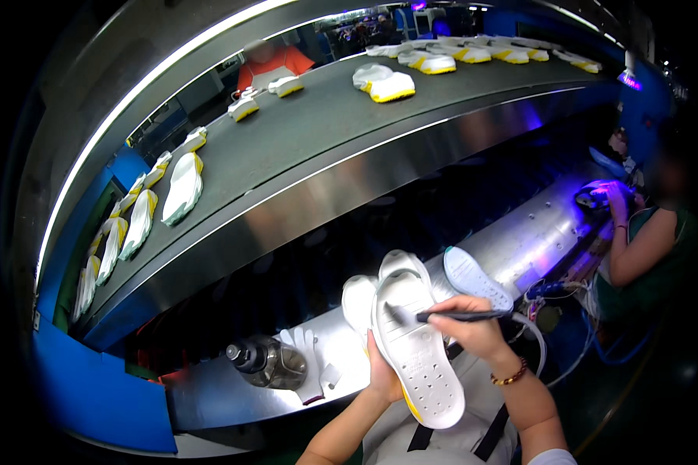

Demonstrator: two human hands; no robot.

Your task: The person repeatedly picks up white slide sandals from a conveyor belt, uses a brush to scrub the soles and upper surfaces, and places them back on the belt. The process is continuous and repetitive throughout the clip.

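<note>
- White shoe sole (419,353) with a yellow edge — held bottom-up over the person's lap, just in front of the steel ledge (233,387).
- Left hand (381,373) grips its left edge from beneath.
- Right hand (473,329) pinches a dark brush (442,315), bristles touching the sole.
- More soles (473,275) lie on the ledge; a bottle (267,363) and white glove (306,349) sit to the left.
</note>
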